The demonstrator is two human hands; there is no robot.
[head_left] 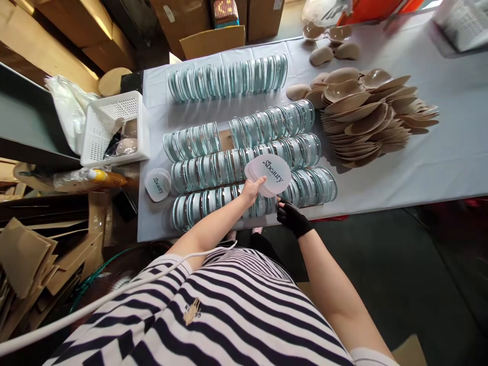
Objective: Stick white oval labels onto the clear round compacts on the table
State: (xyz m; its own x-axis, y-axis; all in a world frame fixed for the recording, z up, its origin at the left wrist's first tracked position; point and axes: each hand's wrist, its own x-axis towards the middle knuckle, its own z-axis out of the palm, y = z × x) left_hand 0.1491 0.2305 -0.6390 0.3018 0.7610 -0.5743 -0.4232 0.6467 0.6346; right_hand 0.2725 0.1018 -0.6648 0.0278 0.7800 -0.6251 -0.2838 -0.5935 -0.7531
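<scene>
**Cards Held Over the Rows of Clear Cases**

Over the near edge of the desk (419,168), the person holds a small stack of round white cards (270,174) with dark writing on top. The left hand (252,191) is closed on the stack from below, fingers curled around its lower left edge. The right hand (292,217), in a black glove, sits just under the stack's lower right edge. Its fingers look bent, touching or nearly touching the cards, but I cannot tell if they grip.

The step looks like sorting or fanning the cards, ready to take one off. The next move would need a light pinch on just the top card.

Under the hands lie four long rows of clear round cases (244,162). A second little pile of cards (158,184) rests left of the rows. Tan cups (366,117) are heaped further right, and a white basket (114,127) stands at the left.
</scene>
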